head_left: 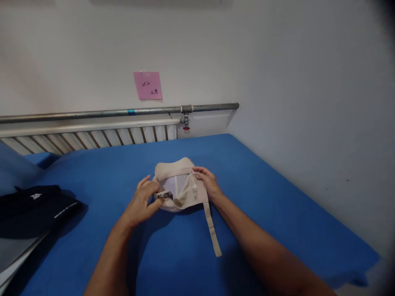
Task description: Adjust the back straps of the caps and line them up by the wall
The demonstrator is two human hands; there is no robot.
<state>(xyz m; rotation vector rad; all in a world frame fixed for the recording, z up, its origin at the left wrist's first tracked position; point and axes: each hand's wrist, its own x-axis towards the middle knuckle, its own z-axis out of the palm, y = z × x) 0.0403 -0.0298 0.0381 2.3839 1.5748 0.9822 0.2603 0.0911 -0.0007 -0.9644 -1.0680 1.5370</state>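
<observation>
A pale beige baseball cap (187, 193) is held over the blue-covered table, its inside turned up toward me and its brim pointing away. My left hand (144, 200) grips the cap's left edge, with thumb and fingers around the side that carries a metal buckle (166, 195). On the opposite edge, my right hand (207, 181) pinches the cap near the brim. The loose back strap (212, 232) hangs down from the right side, its free end out of the buckle. Part of my right fingers is hidden by the cap.
A blue sheet (271, 222) covers the table. Dark folded clothing or a cap with white lettering (33, 209) lies at the left. Behind stand a white radiator (101, 137), a metal pipe (212, 107) and a red-handled valve (186, 128). A pink note (148, 85) is on the wall.
</observation>
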